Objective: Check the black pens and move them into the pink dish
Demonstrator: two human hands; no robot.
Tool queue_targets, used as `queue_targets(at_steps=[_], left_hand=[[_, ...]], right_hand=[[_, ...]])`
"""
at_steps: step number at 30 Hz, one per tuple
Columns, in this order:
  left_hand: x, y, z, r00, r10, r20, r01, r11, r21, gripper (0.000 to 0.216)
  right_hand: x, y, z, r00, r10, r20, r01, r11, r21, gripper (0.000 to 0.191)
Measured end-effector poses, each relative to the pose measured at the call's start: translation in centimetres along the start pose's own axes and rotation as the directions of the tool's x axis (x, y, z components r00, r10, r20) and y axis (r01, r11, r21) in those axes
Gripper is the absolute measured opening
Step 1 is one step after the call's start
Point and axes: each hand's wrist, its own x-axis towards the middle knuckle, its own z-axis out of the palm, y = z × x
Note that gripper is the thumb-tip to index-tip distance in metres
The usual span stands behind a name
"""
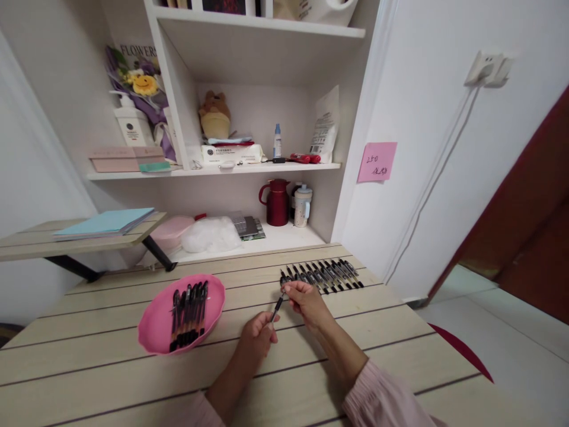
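Between my two hands is a gel pen [278,306] with a black grip, tilted up toward the right. My left hand [259,333] is closed round its lower end. At the upper end the fingertips of my right hand [304,299] are pinched; whether they hold the pen's tip or a small part on it is too small to tell. Just beyond my right hand, several black pens [331,274] lie side by side in a slanting row on the table. To the left, a pink scalloped bowl [151,329] holds several capped black pens [190,314].
A slatted wooden table [222,373] lies under my hands. Behind it stands a white shelf unit [267,170] with a red jug [278,203] and a cup [303,206]. A small raised stand [146,231] with blue paper [106,222] is at the left.
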Motion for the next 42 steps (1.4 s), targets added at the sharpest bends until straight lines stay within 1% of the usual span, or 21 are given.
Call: queue_targets(at_steps=[4, 8, 14, 17, 20, 24, 27, 29, 32, 36, 42], left_hand=[[-0.2, 0.2, 0.2, 1.0, -0.011, -0.013, 0.011, 1.0, -0.01, 0.022], [-0.2, 0.4, 0.3, 0.999, -0.03, -0.03, 0.03, 1.0, -0.004, 0.022], [-0.2, 0.3, 0.2, 0.999, -0.024, -0.033, 0.024, 1.0, -0.019, 0.022], [-0.2, 0.2, 0.2, 0.999, -0.029, -0.027, 0.029, 1.0, -0.01, 0.023], [-0.2, 0.1, 0.2, 0.999, -0.013, -0.038, 0.014, 1.0, 0.012, 0.023], [-0.3, 0.1, 0.2, 0.998, 0.01, -0.055, -0.008, 1.0, 0.024, 0.025], [-0.4, 0.2, 0.2, 0.998, -0.006, -0.058, 0.006, 1.0, 0.006, 0.025], [-0.4, 0.2, 0.1, 0.998, 0.005, -0.056, -0.005, 1.0, -0.001, 0.027], [-0.5, 0.2, 0.1, 0.998, 0.032, -0.059, -0.032, 0.999, -0.01, 0.029], [-0.4, 0.0, 0.1, 0.998, 0.018, -0.067, -0.019, 1.0, -0.021, 0.028], [-0.4, 0.1, 0.2, 0.999, 0.025, -0.043, -0.026, 1.0, -0.013, 0.027]], right_hand=[[-0.1, 0.1, 0.0, 0.999, -0.006, 0.036, 0.006, 1.0, -0.02, 0.036], [-0.1, 0.2, 0.0, 0.999, -0.018, 0.033, 0.018, 0.999, -0.027, 0.035], [-0.3, 0.3, 0.2, 1.0, -0.002, 0.019, 0.003, 0.999, -0.035, 0.035], [-0.4, 0.4, 0.2, 0.999, 0.017, 0.034, -0.016, 0.998, -0.053, 0.035], [-0.4, 0.3, 0.2, 0.998, 0.02, 0.065, -0.014, 0.996, -0.089, 0.034], [-0.3, 0.1, 0.0, 0.998, -0.031, 0.062, 0.039, 0.99, -0.138, 0.033], [-0.4, 0.1, 0.1, 0.998, 0.0, 0.068, 0.009, 0.993, -0.121, 0.034], [-0.6, 0.2, 0.3, 0.998, 0.013, 0.06, -0.005, 0.992, -0.13, 0.034], [-0.8, 0.3, 0.7, 0.997, -0.017, 0.069, 0.028, 0.987, -0.158, 0.033], [-1.0, 0.1, 0.9, 0.995, -0.016, 0.099, 0.029, 0.992, -0.126, 0.032], [-1.2, -0.4, 0.3, 0.975, 0.009, 0.221, -0.008, 1.0, -0.008, 0.039]])
